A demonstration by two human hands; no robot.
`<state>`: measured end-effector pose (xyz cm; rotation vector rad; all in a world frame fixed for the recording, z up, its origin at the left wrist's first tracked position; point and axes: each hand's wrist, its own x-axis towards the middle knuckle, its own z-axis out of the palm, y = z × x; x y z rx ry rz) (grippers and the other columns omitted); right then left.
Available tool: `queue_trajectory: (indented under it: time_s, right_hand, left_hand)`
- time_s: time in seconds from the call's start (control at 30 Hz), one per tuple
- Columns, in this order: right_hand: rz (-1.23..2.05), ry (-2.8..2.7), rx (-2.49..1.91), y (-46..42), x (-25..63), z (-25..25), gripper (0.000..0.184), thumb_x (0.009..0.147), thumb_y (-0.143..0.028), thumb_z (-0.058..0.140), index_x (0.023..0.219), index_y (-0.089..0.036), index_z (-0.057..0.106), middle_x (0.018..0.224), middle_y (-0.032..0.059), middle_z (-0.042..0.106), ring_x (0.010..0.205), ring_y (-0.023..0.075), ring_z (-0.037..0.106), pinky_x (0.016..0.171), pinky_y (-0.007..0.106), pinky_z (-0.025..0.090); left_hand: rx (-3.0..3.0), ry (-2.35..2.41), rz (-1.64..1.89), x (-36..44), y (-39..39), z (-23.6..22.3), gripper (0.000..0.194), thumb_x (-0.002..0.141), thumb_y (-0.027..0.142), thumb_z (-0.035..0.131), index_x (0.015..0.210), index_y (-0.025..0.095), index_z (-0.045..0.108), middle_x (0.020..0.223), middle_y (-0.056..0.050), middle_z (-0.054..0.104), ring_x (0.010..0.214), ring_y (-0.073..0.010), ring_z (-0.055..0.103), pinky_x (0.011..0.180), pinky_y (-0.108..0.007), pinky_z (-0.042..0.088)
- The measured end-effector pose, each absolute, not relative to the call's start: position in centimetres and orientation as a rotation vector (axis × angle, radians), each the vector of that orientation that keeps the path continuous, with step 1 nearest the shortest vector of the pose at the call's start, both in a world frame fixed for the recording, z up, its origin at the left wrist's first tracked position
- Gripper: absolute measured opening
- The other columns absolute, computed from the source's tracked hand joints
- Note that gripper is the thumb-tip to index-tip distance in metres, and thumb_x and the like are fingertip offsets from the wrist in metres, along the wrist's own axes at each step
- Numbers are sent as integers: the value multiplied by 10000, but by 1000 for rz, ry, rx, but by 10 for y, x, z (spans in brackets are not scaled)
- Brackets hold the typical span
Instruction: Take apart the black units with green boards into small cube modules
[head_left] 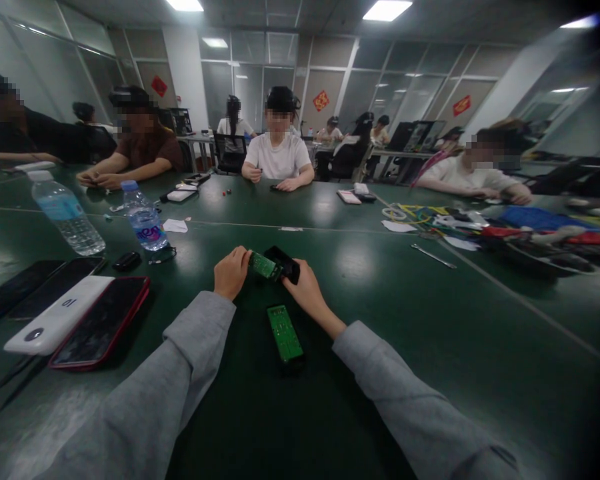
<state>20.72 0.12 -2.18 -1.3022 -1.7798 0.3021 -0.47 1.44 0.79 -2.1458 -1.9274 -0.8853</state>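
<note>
Between my two hands, over the green table (360,393), are a green circuit board (263,265) and a black plastic casing (283,261). My left hand (231,273) is closed on the board's left end. The black casing is gripped by my right hand (303,285), its fingers around the lower right side. Board and casing overlap where they meet; whether they are joined I cannot tell. Nearer to me, a second green circuit board (285,333) lies face up on the table, with a dark part at its near end.
To the left stand two water bottles (66,217) near several phones (100,323) and a white power bank (60,313). A wrench (433,256) lies to the right, before a heap of cables and tools (540,237). People sit across the table, one in a white shirt (279,155).
</note>
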Motion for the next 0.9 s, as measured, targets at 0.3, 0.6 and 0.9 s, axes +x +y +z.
queue_trajectory:
  time_s: [0.3,0.6,0.9]
  right_hand:
    - [277,-1763,-1325,6,208,-29,433,803,-236,653,1200,-141,510,1112,131,598,1034,287,577,905,460,494]
    - [264,-1770,-1297,6,209,-31,450,827,-248,645,1230,-115,496,1135,145,591,1047,292,568,921,468,488]
    - [253,-1819,-1336,4,207,-28,445,837,-272,658,1233,-134,507,1132,135,601,1035,296,567,902,483,498]
  left_hand:
    - [-2138,-2070,-806,-5,15,12,366,1006,461,267,1016,244,562,964,-42,691,825,-188,644,628,-266,349]
    - [-2183,-2019,-768,-7,17,8,363,993,490,295,1001,258,575,956,-27,697,757,-185,628,595,-273,323]
    - [-2223,-2024,-863,-7,15,11,327,989,480,331,985,263,575,952,-15,699,807,-179,638,631,-269,361]
